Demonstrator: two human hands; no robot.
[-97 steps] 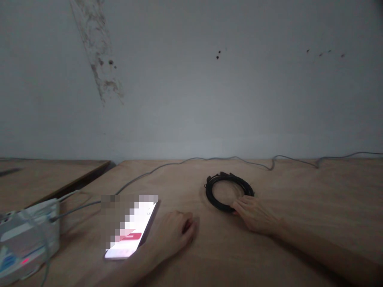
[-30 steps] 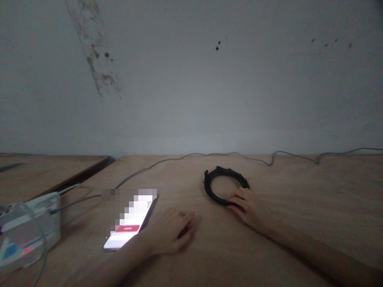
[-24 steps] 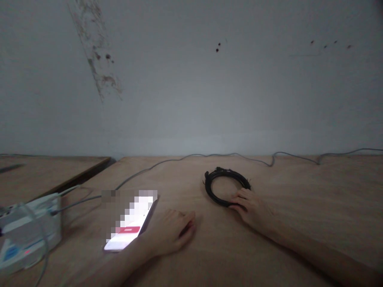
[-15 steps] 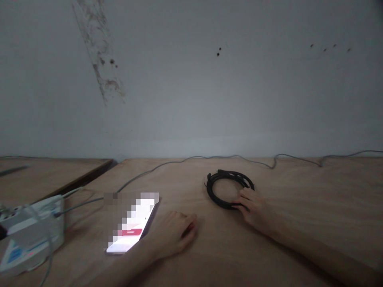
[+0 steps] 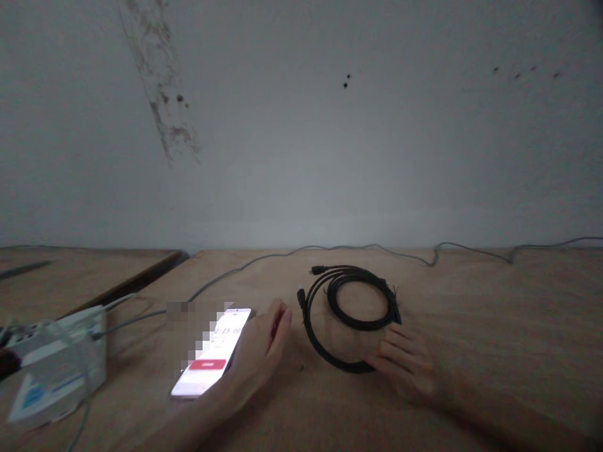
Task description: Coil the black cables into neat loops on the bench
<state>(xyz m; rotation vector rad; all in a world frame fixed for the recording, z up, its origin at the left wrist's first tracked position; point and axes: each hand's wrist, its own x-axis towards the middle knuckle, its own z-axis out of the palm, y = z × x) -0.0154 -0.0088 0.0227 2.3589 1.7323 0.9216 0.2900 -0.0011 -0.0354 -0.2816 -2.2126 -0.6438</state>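
A black cable [image 5: 334, 362] lies coiled on the wooden table, a small inner ring with a wider loop around its left and front sides. Its two plug ends, the upper plug [image 5: 318, 270] and the lower plug [image 5: 301, 297], stick out at the left. My right hand [image 5: 407, 361] is closed on the front right of the coil, fingertips at the cable. To the left, my left hand [image 5: 264, 339] rests with its fingers curled in and nothing visible in them, between the cable and a lit smartphone [image 5: 207, 376]. My left wrist and hand cover the phone's right edge.
A white power strip [image 5: 66, 370] with plugs and cords sits at the far left. From it a grey cord [image 5: 214, 282] runs to the wall and along the table's back edge. A dark gap [image 5: 136, 285] separates two table tops [image 5: 494, 301].
The cable's outer loop and plugs have spread left and forward from the tight coil. My right hand has come nearer with the cable; my left hand has shifted slightly left and away from me.
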